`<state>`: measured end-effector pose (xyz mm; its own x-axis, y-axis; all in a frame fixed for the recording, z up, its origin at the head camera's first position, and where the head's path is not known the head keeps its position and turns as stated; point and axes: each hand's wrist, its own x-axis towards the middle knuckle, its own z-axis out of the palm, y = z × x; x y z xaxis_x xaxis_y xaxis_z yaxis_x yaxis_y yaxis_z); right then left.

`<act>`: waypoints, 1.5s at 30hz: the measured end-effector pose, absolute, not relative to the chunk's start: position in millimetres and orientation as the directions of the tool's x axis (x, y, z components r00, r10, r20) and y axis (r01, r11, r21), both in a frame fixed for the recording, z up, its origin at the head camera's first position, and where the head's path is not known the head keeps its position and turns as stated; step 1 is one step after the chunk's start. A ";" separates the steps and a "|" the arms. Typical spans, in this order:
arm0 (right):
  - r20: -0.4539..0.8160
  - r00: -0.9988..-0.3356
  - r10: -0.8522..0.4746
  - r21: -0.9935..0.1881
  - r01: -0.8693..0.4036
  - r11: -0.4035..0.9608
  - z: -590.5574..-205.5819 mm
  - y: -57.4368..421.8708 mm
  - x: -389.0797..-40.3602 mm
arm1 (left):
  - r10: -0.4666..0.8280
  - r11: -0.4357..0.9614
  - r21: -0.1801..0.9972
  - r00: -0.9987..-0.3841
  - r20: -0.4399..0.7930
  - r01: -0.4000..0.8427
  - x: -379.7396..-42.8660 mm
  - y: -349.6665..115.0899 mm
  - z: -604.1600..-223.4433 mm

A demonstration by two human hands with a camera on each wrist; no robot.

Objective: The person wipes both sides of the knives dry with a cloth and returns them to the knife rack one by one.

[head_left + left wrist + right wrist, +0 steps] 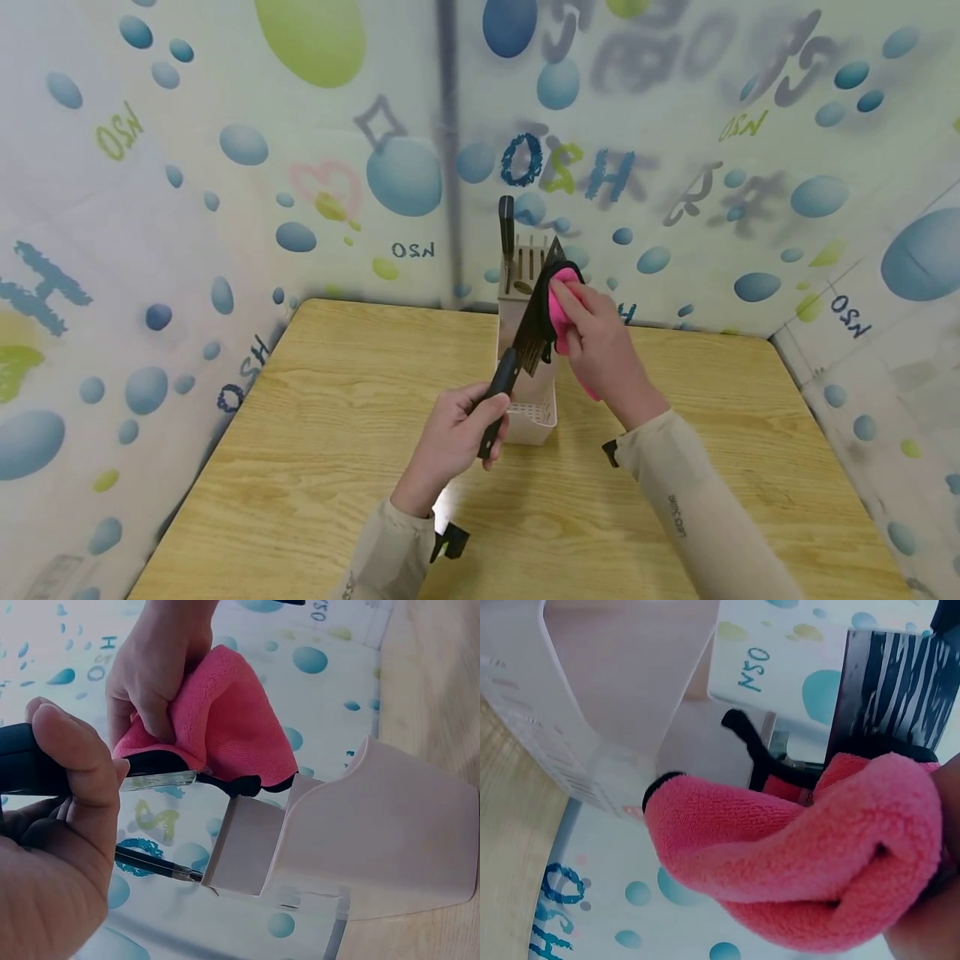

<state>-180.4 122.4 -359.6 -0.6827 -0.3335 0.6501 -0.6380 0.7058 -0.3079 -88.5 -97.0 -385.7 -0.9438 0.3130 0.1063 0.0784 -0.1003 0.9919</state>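
Note:
My left hand (453,433) grips the black handle of a broad-bladed kitchen knife (500,390), its blade angled up and to the right. In my right hand (603,346) is a bunched pink cloth (564,302) with black edging, held against the blade. The right wrist view shows the dark, streaked blade (892,686) beside the cloth (795,847); folds hide part of it. Behind the hands stands a pale knife holder (534,432) with slots on top and a perforated front compartment. Another black-handled utensil (507,223) sits upright in its left slot.
The wood-grain table (360,392) extends on both sides of the holder. Close behind and around it hangs a light wall covering (405,258) with blue and green spots and letters. Small black wrist mounts (452,542) sit at the sleeve cuffs.

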 end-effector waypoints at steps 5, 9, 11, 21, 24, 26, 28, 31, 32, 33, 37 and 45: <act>0.670 -0.646 -0.366 -0.273 -0.673 0.688 -364.4 117.2 -171.5 | 0.299 -0.126 0.990 -0.949 0.095 0.059 -88.7 -96.9 -386.9; 0.692 -0.611 -0.385 -0.253 -0.704 0.664 -367.5 112.8 -165.0 | 0.283 -0.138 0.989 -0.955 0.091 0.053 -88.8 -97.0 -386.8; 0.705 -0.591 -0.393 -0.236 -0.717 0.655 -368.5 110.6 -162.3 | 0.275 -0.137 0.989 -0.957 0.090 0.054 -89.0 -97.0 -386.6; 0.733 -0.519 -0.439 -0.185 -0.774 0.605 -374.1 103.0 -151.5 | 0.246 -0.179 0.983 -0.965 0.088 0.044 -91.1 -97.7 -387.6; 0.712 -0.537 -0.452 -0.193 -0.769 0.610 -374.4 101.4 -146.3 | 0.245 -0.193 0.981 -0.966 0.082 0.034 -91.9 -98.1 -387.7; 0.693 -0.555 -0.460 -0.200 -0.761 0.617 -374.5 100.8 -142.9 | 0.242 -0.201 0.979 -0.967 0.081 0.032 -92.6 -98.2 -387.8; 0.674 -0.573 -0.466 -0.210 -0.753 0.623 -374.2 100.4 -139.9 | 0.240 -0.205 0.978 -0.968 0.080 0.030 -93.2 -98.4 -387.7; 0.659 -0.589 -0.467 -0.221 -0.745 0.629 -374.5 99.9 -137.7 | 0.237 -0.213 0.977 -0.968 0.078 0.026 -93.3 -98.9 -387.8; 0.657 -0.591 -0.467 -0.223 -0.745 0.629 -374.3 99.8 -137.3 | 0.238 -0.216 0.976 -0.968 0.077 0.024 -93.3 -99.0 -387.9; 0.655 -0.593 -0.467 -0.225 -0.744 0.629 -373.9 99.9 -137.1 | 0.241 -0.218 0.976 -0.968 0.077 0.023 -93.2 -99.0 -387.8; 0.658 -0.593 -0.465 -0.215 -0.739 0.639 -371.0 101.3 -138.1 | 0.255 -0.218 0.976 -0.964 0.078 0.021 -92.9 -98.7 -387.5; 0.664 -0.601 -0.445 -0.171 -0.702 0.692 -360.0 107.4 -150.3 | 0.281 -0.184 0.983 -0.957 0.068 0.015 -90.7 -97.7 -385.9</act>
<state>-150.3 107.4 -360.0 -0.6009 -0.4451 0.6640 -0.7017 0.6916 -0.1714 -90.7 -97.7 -385.9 -0.9574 0.2809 0.0675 0.0152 -0.1843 0.9827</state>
